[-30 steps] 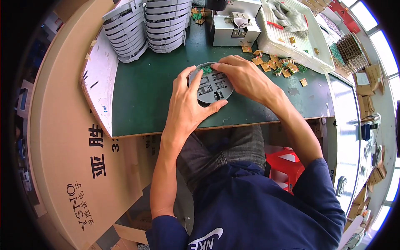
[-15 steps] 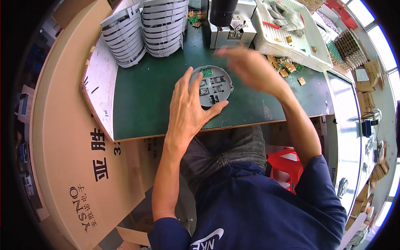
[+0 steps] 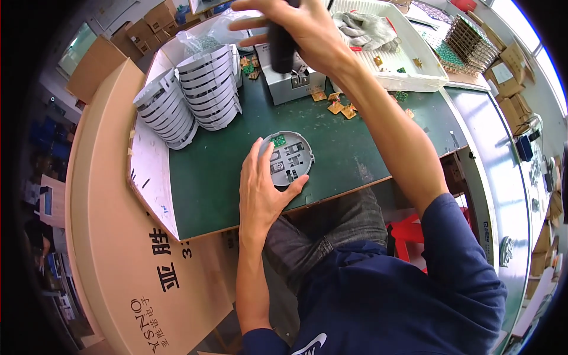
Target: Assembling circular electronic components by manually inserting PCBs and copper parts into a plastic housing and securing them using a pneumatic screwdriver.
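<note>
A round grey plastic housing (image 3: 303,155) lies on the green work mat, its compartments facing up. A small green circuit board (image 3: 278,141) sits at its upper edge. My left hand (image 3: 260,189) grips the housing, fingers along the left rim and thumb at the lower right. My right hand (image 3: 307,32) is raised at the far side of the table, fingers spread and stretched out around a black cylindrical tool (image 3: 283,52) that points down. Whether the palm touches the tool is hidden. Below it stands a light grey metal box-shaped device (image 3: 290,89).
Two stacks of grey round housings (image 3: 207,89) stand at the far left, beside a white side board (image 3: 151,171). Small brown and green circuit boards (image 3: 336,107) lie scattered near the device. A white tray (image 3: 408,80) with grey gloves (image 3: 367,32) is at the far right.
My right hand has moved up and away to the black tool. The left hand stays on the housing. The whole view has shifted, showing more of the table's far side.
</note>
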A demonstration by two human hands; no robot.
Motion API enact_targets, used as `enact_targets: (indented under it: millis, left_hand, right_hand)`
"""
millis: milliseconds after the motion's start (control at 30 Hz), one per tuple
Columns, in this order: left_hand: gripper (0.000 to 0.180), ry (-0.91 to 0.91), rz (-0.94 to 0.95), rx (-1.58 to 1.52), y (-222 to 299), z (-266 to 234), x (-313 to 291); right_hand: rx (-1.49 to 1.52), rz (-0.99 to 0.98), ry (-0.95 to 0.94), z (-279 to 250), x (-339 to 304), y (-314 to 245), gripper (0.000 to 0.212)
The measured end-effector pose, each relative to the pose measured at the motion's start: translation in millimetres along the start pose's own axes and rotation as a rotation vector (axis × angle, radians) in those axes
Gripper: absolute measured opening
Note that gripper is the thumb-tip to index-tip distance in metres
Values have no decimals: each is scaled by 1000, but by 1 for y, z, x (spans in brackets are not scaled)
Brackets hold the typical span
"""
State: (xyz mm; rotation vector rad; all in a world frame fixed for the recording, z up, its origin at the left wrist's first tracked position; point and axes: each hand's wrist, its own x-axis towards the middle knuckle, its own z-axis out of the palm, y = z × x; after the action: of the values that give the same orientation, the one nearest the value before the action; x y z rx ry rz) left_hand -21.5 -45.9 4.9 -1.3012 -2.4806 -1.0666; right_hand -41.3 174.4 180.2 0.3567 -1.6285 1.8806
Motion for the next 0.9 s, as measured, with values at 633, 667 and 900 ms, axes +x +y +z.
enact_targets:
  millis: [633, 667, 900]
  left_hand:
    - [87, -3, -5, 28, -1, -2, 1]
    - [87, -6, -12, 29, 0, -1, 2]
    - [87, 1, -2, 34, -1, 0, 1]
  right_hand:
    - [-326, 64, 103, -19, -6, 24, 35]
    - [-357, -150, 64, -12, -16, 26, 42]
    - [-62, 71, -6, 28, -55, 28, 51]
